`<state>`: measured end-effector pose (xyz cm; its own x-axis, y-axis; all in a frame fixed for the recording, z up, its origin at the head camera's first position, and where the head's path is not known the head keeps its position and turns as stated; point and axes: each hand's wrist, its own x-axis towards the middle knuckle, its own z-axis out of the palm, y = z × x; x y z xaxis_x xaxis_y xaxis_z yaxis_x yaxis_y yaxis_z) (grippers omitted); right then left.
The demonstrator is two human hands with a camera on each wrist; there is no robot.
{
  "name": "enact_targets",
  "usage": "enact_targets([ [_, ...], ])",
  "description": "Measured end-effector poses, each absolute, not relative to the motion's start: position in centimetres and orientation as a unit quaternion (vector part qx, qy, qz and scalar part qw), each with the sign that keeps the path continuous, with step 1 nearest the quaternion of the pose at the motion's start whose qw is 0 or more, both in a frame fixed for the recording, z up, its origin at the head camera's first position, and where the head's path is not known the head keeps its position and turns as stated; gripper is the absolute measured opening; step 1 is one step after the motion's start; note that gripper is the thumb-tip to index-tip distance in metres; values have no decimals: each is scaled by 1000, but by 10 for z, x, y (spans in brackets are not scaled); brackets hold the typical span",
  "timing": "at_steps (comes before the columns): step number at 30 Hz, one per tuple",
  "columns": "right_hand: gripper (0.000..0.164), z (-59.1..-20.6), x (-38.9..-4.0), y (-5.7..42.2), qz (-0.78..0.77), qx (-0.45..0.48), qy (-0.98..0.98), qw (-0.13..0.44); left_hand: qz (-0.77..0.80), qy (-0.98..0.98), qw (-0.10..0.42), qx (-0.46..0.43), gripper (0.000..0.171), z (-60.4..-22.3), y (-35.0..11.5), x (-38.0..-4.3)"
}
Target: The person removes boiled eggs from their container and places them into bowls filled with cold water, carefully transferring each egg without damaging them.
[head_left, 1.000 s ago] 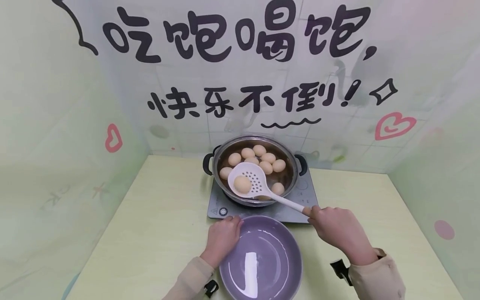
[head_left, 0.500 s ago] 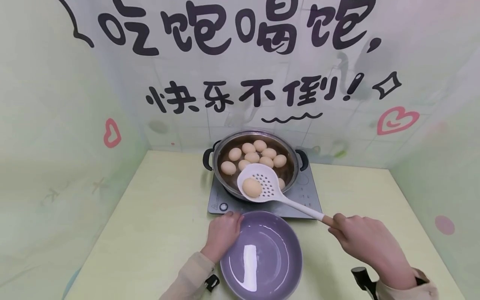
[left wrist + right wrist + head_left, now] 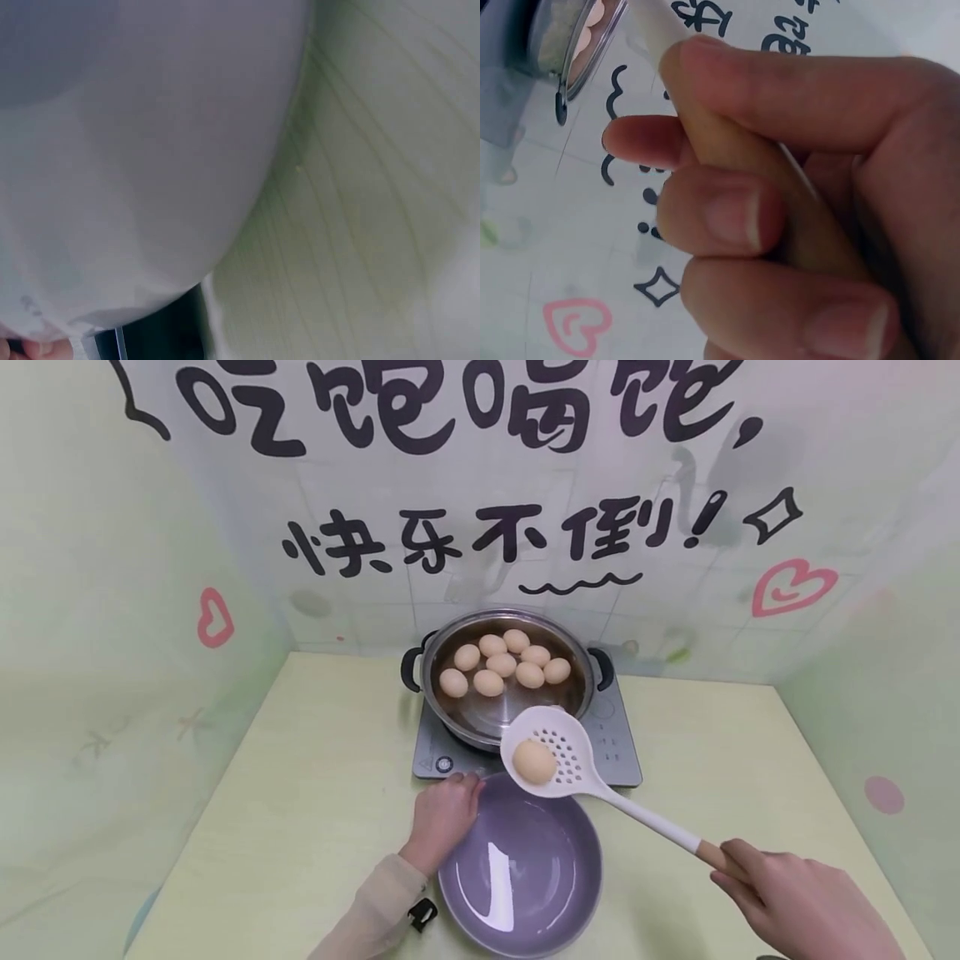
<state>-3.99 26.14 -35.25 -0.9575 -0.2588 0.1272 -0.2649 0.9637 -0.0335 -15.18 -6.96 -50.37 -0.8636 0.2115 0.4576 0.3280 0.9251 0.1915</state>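
Observation:
My right hand (image 3: 813, 897) grips the wooden handle (image 3: 765, 180) of a white slotted spoon (image 3: 577, 764), with fingers and thumb wrapped round it in the right wrist view. One egg (image 3: 535, 762) lies in the spoon's head, which hangs over the far rim of a purple bowl (image 3: 543, 877) and the near edge of the pot. At the bowl's upper left rim, my left hand (image 3: 442, 818) holds on with its fingers. The bowl's pale outer wall (image 3: 165, 150) fills much of the left wrist view, where only fingertips (image 3: 49, 349) show at the bottom left corner.
A steel pot (image 3: 495, 718) with black side handles holds water and several eggs (image 3: 501, 666). It stands on a grey induction cooker (image 3: 618, 752) against the back wall. The pale wooden table (image 3: 315, 802) spreads to both sides, between printed wall sheets.
My right hand has carried the spoon and its egg from over the pot towards me and to the right, to the bowl's far rim. The left hand stays on the bowl.

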Motion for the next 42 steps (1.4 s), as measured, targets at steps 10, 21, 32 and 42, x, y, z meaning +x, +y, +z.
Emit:
enact_targets([
  [10,20,-376,-23,284,36,56,-997,-49,-128,-958,215,-143,17,-506,-70,-154],
  [21,16,-391,-26,287,66,67,-991,-91,-130,-959,211,-139,19,-501,-70,-153],
  [32,26,-397,-32,275,78,57,-991,-93,-127,-961,203,-136,19,-501,-70,-152],
  [42,24,-403,-35,268,91,50,-990,-96,-123,-961,205,-138,18,-501,-70,-152],
])
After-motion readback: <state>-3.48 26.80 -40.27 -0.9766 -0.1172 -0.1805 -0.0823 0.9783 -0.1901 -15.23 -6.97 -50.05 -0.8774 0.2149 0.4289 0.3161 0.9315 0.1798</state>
